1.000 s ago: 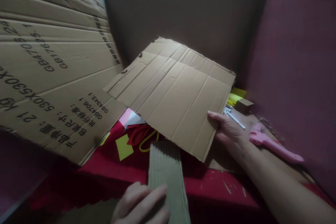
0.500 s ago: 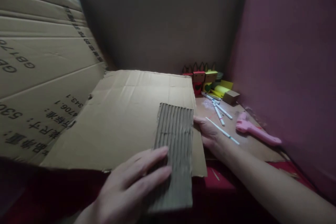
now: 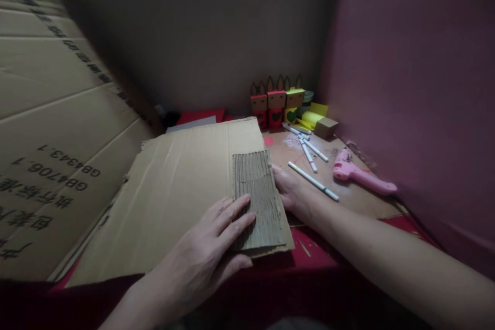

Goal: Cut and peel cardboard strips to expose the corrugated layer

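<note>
A large brown cardboard sheet (image 3: 181,185) lies tilted in front of me. On its right part rests a smaller strip of corrugated cardboard (image 3: 259,175) with its ridges facing up. My left hand (image 3: 216,237) lies over the strip's lower left side, fingers stretched out and the thumb near the sheet's front edge. At the sheet's right edge is my right hand (image 3: 288,188), gripping it from the side; most of its fingers are hidden under the cardboard.
A big printed cardboard panel (image 3: 62,129) stands on the left. Behind are eared cardboard figures (image 3: 276,108), a yellow roll (image 3: 312,118) and a small brown box (image 3: 326,127). Several white markers (image 3: 314,180) and a pink glue gun (image 3: 361,175) lie right, beside a purple wall (image 3: 417,72).
The corrugated strip has moved up and away from me, now lying within the sheet's front edge. The sheet has come lower, and my left hand has shifted forward with the strip.
</note>
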The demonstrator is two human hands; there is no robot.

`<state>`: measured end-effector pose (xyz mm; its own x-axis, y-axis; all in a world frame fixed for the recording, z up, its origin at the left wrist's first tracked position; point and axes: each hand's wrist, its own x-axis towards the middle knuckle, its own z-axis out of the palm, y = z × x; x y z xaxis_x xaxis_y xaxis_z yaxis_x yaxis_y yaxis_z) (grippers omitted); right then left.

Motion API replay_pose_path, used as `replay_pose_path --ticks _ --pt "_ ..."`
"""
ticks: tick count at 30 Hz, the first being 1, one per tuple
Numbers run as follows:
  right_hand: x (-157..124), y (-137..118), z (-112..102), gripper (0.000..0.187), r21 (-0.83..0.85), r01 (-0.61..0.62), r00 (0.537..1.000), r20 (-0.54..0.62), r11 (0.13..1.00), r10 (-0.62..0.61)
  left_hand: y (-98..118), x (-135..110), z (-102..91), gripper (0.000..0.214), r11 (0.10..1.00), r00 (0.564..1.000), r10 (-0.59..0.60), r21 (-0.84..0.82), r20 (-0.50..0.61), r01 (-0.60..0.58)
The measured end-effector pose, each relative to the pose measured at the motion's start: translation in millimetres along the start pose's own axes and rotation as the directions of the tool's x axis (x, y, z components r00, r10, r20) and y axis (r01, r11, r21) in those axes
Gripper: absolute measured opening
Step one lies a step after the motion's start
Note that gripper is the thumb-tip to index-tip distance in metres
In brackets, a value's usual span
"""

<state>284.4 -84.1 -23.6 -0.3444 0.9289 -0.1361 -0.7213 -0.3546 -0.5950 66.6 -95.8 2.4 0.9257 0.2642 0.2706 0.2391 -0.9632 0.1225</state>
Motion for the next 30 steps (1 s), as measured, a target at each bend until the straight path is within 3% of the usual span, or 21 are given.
replay_pose_path --ticks 5,11,20,30 --pt "-2.2 -1.6 5.5 0.041 0.021 0.003 1.000 0.020 1.000 -0.003 3.7 2.5 6.7 0.055 0.997 0.997 0.057 0.051 -0.051 -0.054" --pt "-2.6 -2.3 6.0 0.055 0.076 -0.001 0.999 -0.037 0.997 0.003 9.9 0.9 10.6 0.056 0.991 0.993 0.084 0.113 -0.082 -0.074" --pt "-3.1 -5.2 7.9 0.063 0.151 0.000 1.000 -0.025 0.989 0.004 9.8 2.1 16.3 0.058 0.999 0.994 0.021 0.034 -0.103 -0.017" --pt "-6.5 -7.1 11.8 0.069 0.201 0.038 0.998 -0.060 0.979 -0.026 9.8 4.7 28.6 0.055 0.995 0.989 0.016 0.098 -0.145 -0.001"
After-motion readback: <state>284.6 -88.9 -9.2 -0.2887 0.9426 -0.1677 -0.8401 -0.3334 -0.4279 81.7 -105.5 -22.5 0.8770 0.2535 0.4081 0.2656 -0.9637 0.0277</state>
